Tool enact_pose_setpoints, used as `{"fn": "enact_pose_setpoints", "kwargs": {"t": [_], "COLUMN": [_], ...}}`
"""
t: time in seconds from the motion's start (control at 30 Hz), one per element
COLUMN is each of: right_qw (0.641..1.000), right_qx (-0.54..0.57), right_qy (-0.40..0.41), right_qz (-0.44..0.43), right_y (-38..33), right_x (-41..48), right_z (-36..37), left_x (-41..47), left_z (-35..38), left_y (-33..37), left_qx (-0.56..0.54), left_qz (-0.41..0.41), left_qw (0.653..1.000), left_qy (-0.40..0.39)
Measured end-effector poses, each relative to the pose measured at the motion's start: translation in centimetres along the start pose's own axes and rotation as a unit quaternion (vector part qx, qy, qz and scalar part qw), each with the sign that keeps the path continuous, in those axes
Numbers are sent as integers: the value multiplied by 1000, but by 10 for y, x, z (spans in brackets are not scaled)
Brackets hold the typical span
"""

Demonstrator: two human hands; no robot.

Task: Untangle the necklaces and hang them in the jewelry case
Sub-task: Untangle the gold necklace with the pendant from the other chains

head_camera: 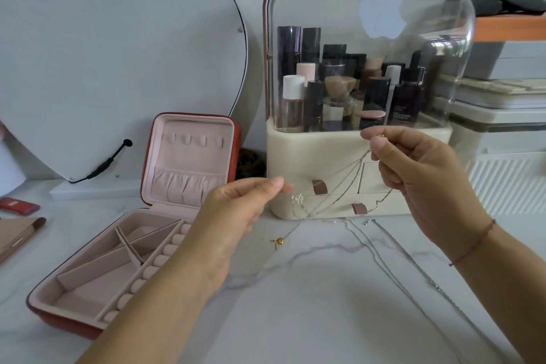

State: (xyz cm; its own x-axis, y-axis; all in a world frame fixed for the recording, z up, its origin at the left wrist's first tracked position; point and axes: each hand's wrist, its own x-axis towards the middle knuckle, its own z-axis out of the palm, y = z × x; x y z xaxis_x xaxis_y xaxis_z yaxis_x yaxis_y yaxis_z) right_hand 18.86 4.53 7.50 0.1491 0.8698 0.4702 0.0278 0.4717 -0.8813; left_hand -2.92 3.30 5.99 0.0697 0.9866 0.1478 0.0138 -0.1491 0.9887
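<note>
Surface: a white marbled table (310, 289) is stretching from near to far, with a mirror (118, 53) leaning at the far left.
Jewelry case: the jewelry case (189, 156) is sitting open on the left, its pink lid standing upright.
Right hand: the right hand (422, 180) is pinching the top of the tangled necklaces (339, 183), holding them up in front of the cosmetics organizer (295, 156).
Left hand: the left hand (236, 210) is pressing thumb and fingertips together on the tangle's lower left end.
Tangle: its strands are fanning down between the hands, hanging above the table.
On the table: a gold bead necklace (279, 241) is lying below the left hand, and silver chains (436, 284) are trailing toward the near right.
</note>
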Motion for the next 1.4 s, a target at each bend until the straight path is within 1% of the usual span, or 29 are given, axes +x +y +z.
{"fn": "enact_pose_setpoints", "kwargs": {"t": [0.07,0.13,0.23,0.37,0.47,0.5,0.53,0.6,0.67,0.7,0.77,0.87,1.0,1.2,1.23,1.3,1.4], "right_qw": [1000,998,995,984,979,978,977,977,976,976,974,969,967,966,966,964,961], "right_qx": [6,8,30,44,39,35,29,11,-15,-25,-25,9,6,12,11,10,42], "right_qy": [-26,-55,-99,-174,-197,-203,-208,-214,-215,-217,-224,-241,-242,-231,-230,-234,-234], "right_qz": [2,3,11,12,20,21,21,20,14,14,24,55,81,118,120,124,141], "right_y": [0,-1,-1,1,1,1,2,4,7,8,9,9,9,11,11,12,11], "right_x": [-1,-1,-4,-8,-12,-14,-15,-17,-17,-17,-17,-17,-17,-15,-15,-16,-16], "right_z": [0,1,4,8,14,17,19,22,24,25,25,23,23,23,23,24,25], "left_x": [0,-1,0,3,6,6,6,4,2,1,-1,-1,-2,0,1,3,4], "left_z": [0,0,0,-1,0,0,1,3,4,5,8,10,10,10,9,9,10], "left_y": [2,1,-5,-16,-22,-22,-21,-16,-15,-15,-13,-14,-14,-15,-15,-15,-14], "left_qx": [-14,5,83,217,257,241,194,66,-14,-30,-37,-40,-40,-5,-12,-43,-133], "left_qz": [20,33,69,102,112,107,91,33,-10,-16,-21,-28,-8,45,43,18,-41], "left_qw": [1000,999,994,970,959,964,977,996,993,990,986,987,990,997,998,997,987], "left_qy": [6,6,24,32,40,32,15,-50,-113,-138,-161,-153,-138,-57,-49,-57,-82]}}
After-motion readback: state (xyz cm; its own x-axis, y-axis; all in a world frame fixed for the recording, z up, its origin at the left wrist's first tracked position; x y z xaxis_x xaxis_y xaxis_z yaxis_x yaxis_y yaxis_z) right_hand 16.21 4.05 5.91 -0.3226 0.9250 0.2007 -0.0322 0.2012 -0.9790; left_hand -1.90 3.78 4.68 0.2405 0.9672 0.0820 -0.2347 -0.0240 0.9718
